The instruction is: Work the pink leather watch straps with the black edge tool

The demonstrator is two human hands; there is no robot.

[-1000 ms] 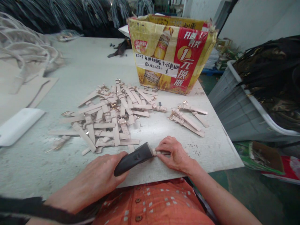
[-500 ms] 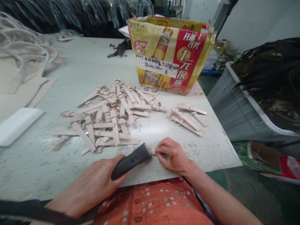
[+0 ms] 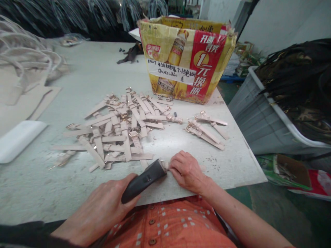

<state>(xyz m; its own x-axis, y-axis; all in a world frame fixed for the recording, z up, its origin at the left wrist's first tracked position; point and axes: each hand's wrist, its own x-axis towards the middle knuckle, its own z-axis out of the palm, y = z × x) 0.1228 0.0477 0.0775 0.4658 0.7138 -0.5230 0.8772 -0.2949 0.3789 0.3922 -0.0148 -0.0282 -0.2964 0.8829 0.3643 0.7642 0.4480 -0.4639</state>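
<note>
My left hand (image 3: pixel 103 206) grips a black hand tool (image 3: pixel 143 180), its tip pointing up and right against the end of a beige strap (image 3: pixel 202 168). My right hand (image 3: pixel 186 171) is closed over that strap, pinning it flat near the table's front edge (image 3: pixel 232 182). A large heap of beige straps (image 3: pixel 116 132) with gold buckles lies just beyond the tool. A smaller bunch of straps (image 3: pixel 207 129) lies to the right.
A red and yellow cardboard box (image 3: pixel 186 57) stands behind the straps. A white tray (image 3: pixel 18 139) lies at the left. A grey plastic crate (image 3: pixel 269 120) with dark bags stands off the table's right side. Pale cords (image 3: pixel 26 62) are piled at the far left.
Both hands and the tool have shifted slightly left and nearer along the strap; my right hand has slid a little left over it. The heaps have not moved.
</note>
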